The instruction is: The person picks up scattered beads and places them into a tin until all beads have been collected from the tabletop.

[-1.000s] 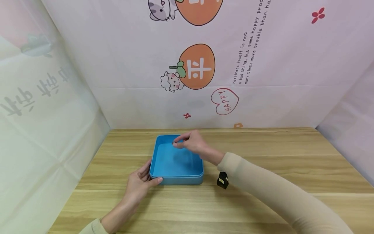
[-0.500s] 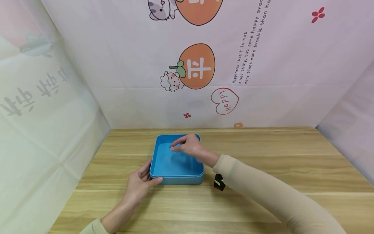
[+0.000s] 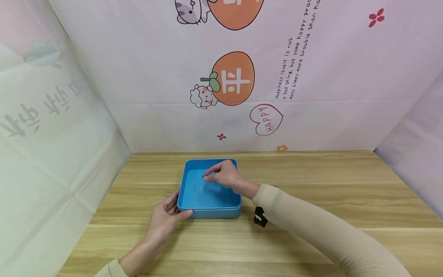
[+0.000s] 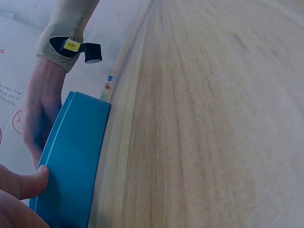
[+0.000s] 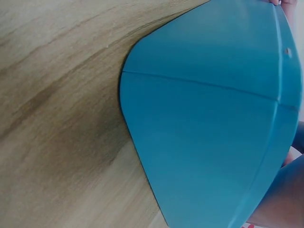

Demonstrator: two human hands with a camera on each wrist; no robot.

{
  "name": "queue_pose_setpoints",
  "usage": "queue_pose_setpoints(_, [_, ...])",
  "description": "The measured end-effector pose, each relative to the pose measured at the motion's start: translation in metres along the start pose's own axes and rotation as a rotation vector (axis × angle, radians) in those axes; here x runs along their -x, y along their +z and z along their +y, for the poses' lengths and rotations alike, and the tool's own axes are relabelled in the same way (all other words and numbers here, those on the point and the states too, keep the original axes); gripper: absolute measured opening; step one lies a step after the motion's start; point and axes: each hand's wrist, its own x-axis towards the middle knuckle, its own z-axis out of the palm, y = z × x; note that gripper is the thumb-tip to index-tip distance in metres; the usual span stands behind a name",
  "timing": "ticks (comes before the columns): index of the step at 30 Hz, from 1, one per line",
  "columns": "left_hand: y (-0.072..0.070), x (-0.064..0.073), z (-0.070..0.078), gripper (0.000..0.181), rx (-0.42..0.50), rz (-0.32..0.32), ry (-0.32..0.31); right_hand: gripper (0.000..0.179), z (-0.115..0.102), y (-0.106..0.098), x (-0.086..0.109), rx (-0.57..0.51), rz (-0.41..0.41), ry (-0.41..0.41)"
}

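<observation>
A shallow blue square box point(image 3: 214, 213) without a lid stands on the wooden table. My left hand point(image 3: 162, 217) grips its near left corner, the thumb lying on the front wall just under the rim and the fingers along the left side. Over the inside of the box, my right hand point(image 3: 226, 173) pinches a small dark roundish thing point(image 3: 203, 177) between thumb and forefinger; what it is I cannot tell. In the right wrist view the box's outer wall point(image 5: 199, 133) hides most of that hand.
Beyond the box in the left wrist view lie several small coloured balls, among them a blue ball point(image 4: 110, 78) and a reddish ball point(image 4: 108, 86). A black wrist camera point(image 3: 260, 217) hangs under the right sleeve. A printed white cloth point(image 3: 159, 127) borders the table's back edge.
My right hand has come slightly lower and nearer over the box, still pinching the small dark thing. The left hand and the box have not moved.
</observation>
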Motion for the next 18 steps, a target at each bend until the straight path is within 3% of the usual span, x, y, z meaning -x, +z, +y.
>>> queue_pose_setpoints(9, [0.001, 0.002, 0.002, 0.084, 0.011, 0.003, -0.002, 0.016, 0.002, -0.001, 0.0, -0.012, 0.008, -0.001])
queue_pose_setpoints(18, [0.0, 0.001, 0.001, 0.085, -0.002, 0.007, -0.001, 0.015, -0.007, -0.019, 0.013, -0.055, 0.023, -0.081])
